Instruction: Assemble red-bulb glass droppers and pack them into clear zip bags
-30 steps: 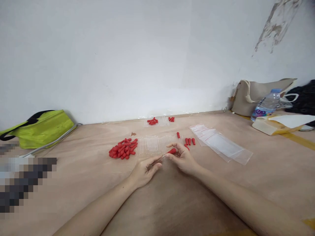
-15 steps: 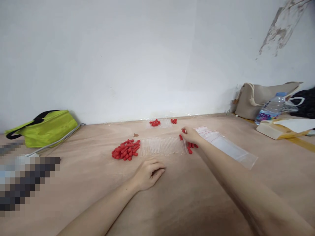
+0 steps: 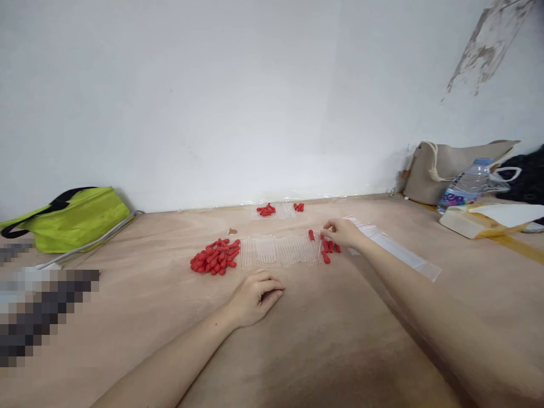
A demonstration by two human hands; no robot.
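My left hand [image 3: 258, 298] rests on the table in front of a row of thin clear tubes [image 3: 293, 250]. Its fingers are curled in towards the thumb, with nothing between them. At the right end of that row, my right hand [image 3: 340, 231] pinches the tip of a red rubber bulb [image 3: 322, 237]; the fingertips partly hide it. Another red bulb [image 3: 311, 234] lies at the row's upper right end, and several more lie just below my right fingers. A large heap of red bulbs [image 3: 215, 257] sits at the left end of the row.
Flat clear zip bags [image 3: 395, 249] lie under and beyond my right forearm. Small groups of red bulbs [image 3: 266, 209] and more clear tubes [image 3: 285, 211] lie by the wall. A yellow-green bag [image 3: 83, 218] stands left; a water bottle [image 3: 465, 186], beige bag [image 3: 457, 167] and open box [image 3: 471, 221] stand right.
My right hand has moved slightly right and down to the loose bulbs. One red bulb now lies apart at the top of the row. My left hand has stayed put.
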